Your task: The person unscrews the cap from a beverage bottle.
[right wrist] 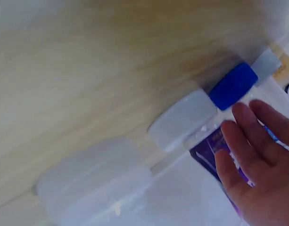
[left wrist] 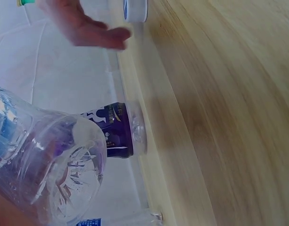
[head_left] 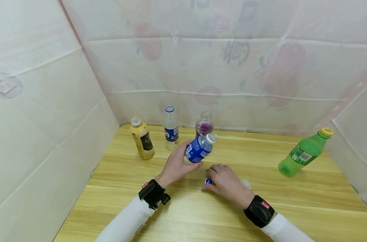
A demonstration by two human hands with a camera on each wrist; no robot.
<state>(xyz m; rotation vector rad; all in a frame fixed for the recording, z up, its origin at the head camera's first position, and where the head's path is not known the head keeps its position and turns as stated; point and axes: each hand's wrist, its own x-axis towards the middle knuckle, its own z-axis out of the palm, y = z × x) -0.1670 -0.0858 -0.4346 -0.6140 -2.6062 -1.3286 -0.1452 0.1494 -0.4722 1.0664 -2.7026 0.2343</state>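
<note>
My left hand [head_left: 178, 164] grips a clear bottle with a blue label [head_left: 197, 150], tilted with its white-ringed mouth up to the right. Its clear ribbed base [left wrist: 78, 174] fills the lower left of the left wrist view. My right hand [head_left: 224, 181] hovers low over the table by a blue-topped cap [head_left: 208, 181], its fingers loosely bent. In the right wrist view nothing sits between those fingers. A blue cap [right wrist: 234, 86], a white cap [right wrist: 184, 120] and a larger translucent cap [right wrist: 94, 179] stand in a row near it, with another white cap [right wrist: 266, 67] behind.
Toward the back stand a yellow bottle [head_left: 143, 141], a clear bottle with a blue label [head_left: 171, 132] and a bottle with a purple label [head_left: 204, 127]. A green bottle with a yellow cap [head_left: 304, 154] stands at the right. Pale sheets [head_left: 183, 67] enclose the wooden table [head_left: 183, 215].
</note>
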